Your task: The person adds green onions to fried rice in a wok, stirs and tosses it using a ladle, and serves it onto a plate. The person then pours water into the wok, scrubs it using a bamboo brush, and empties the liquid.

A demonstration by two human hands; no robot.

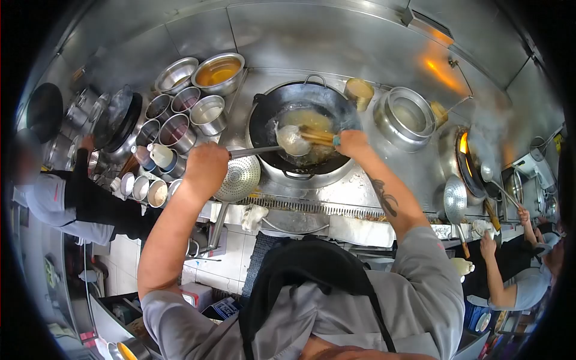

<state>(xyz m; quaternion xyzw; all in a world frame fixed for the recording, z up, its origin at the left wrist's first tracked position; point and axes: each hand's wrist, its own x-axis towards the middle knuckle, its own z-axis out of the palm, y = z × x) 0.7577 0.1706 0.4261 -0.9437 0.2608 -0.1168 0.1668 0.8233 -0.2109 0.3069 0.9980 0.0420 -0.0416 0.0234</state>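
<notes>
My left hand (207, 168) is closed round the dark handle of a ladle (293, 141), whose bowl sits inside the black wok (264, 120). From the right, my right hand (355, 144) grips a bamboo wok brush (318, 137) with a bluish band; its bristle end meets the ladle bowl. Cloudy yellowish liquid (309, 118) lies in the wok around them. Below my left wrist, a perforated strainer (238, 175) rests at the stove's edge, its handle pointing down toward the floor.
Steel pots (209, 114) and a bowl of orange liquid (218, 72) crowd the left counter. A round steel pot (405, 114) and a yellowish container (359, 91) stand right of the wok. Co-workers (54, 198) stand at both sides; flame shows at the right-hand burner (463, 144).
</notes>
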